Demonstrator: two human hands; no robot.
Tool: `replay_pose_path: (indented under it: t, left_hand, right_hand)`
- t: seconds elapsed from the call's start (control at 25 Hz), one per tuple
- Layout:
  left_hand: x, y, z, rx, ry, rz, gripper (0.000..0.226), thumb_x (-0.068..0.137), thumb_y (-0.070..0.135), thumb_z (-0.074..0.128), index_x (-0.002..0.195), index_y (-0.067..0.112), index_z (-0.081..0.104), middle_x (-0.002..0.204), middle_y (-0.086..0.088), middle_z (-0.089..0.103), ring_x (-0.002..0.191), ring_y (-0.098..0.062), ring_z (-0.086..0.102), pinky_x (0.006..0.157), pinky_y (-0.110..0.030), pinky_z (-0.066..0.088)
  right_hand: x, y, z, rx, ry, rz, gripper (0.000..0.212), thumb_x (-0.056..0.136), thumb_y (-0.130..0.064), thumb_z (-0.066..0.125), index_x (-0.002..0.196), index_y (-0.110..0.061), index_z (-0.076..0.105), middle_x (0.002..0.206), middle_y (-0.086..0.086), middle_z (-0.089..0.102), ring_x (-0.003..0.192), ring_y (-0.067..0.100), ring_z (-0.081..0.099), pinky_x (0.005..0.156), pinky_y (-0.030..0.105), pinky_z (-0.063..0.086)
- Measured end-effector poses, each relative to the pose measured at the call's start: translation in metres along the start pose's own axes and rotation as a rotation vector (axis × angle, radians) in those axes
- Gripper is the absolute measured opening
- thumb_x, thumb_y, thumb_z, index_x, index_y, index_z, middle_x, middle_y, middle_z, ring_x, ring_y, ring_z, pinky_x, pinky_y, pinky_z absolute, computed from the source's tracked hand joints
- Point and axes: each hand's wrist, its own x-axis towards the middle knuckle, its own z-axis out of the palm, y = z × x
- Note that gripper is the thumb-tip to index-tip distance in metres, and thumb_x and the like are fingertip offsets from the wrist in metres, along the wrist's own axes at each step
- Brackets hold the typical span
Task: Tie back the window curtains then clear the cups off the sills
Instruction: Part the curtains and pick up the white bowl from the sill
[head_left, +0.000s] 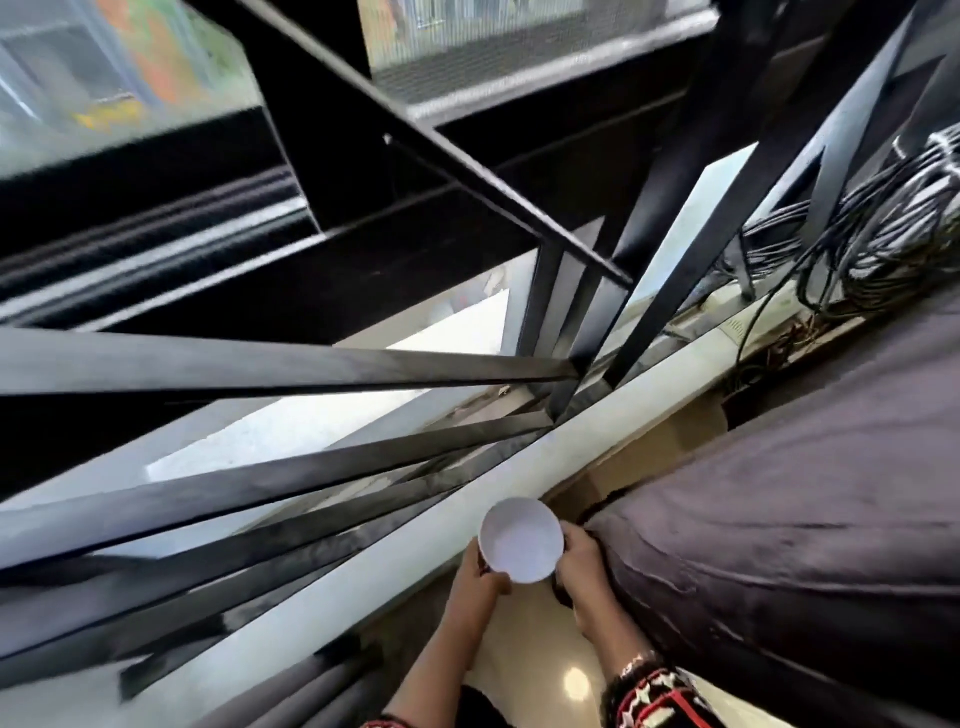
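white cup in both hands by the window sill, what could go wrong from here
1. The white cup is held over the inner edge of the pale sill by the left hand and right hand; a slip would likely drop it to the floor.
2. The black window bars are widely spaced and sit just beyond the sill, so a jolt might send it outside.
3. The tangled cables farther along the sill could snag a sleeve.

Both hands, left hand (480, 574) and right hand (582, 566), held a white cup (521, 540) just beside the pale window sill (363, 551), below dark bars (291, 364).
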Motion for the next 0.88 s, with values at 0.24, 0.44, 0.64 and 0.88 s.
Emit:
replay_pose_path:
  t: [0.24, 0.44, 0.64, 0.88]
  left_hand:
    - [-0.081, 0.044, -0.013, 0.022, 0.025, 0.071, 0.079, 0.053, 0.02, 0.047, 0.131, 0.019, 0.041, 0.121, -0.004, 0.051, 0.105, -0.017, 0.047, 0.067, -0.014, 0.04]
    - [-0.164, 0.097, -0.028, 0.019, 0.081, 0.163, 0.076, 0.057, 0.022, 0.051, 0.132, 0.018, 0.044, 0.129, -0.006, 0.053, 0.113, -0.022, 0.05, 0.087, -0.029, 0.047]
    - [-0.248, 0.137, -0.04, -0.008, 0.116, 0.241, 0.075, 0.054, 0.02, 0.052, 0.129, 0.014, 0.046, 0.128, -0.009, 0.053, 0.109, -0.024, 0.049, 0.081, -0.029, 0.043]
    - [-0.318, 0.142, -0.04, -0.036, 0.098, 0.394, 0.062, 0.07, 0.004, 0.053, 0.129, 0.018, 0.045, 0.123, -0.007, 0.051, 0.112, -0.026, 0.047, 0.093, -0.037, 0.044]
  right_hand:
    - [-0.087, -0.045, -0.026, 0.036, -0.053, -0.047, 0.033, 0.091, 0.003, 0.04, 0.117, -0.013, 0.053, 0.108, 0.012, 0.059, 0.096, 0.026, 0.054, 0.061, 0.024, 0.048]
    - [-0.165, -0.109, -0.042, 0.06, -0.073, -0.194, 0.03, 0.088, 0.008, 0.046, 0.117, 0.005, 0.056, 0.107, 0.017, 0.062, 0.096, 0.026, 0.055, 0.071, 0.026, 0.047]
    - [-0.256, -0.171, -0.061, 0.107, -0.135, -0.309, 0.033, 0.087, 0.019, 0.032, 0.111, 0.013, 0.054, 0.07, 0.003, 0.05, 0.06, 0.007, 0.039, 0.04, 0.005, 0.035]
    - [-0.326, -0.174, -0.076, 0.139, -0.05, -0.332, 0.041, 0.084, 0.019, 0.031, 0.114, 0.005, 0.055, 0.068, 0.004, 0.049, 0.056, 0.011, 0.038, 0.036, 0.009, 0.031]
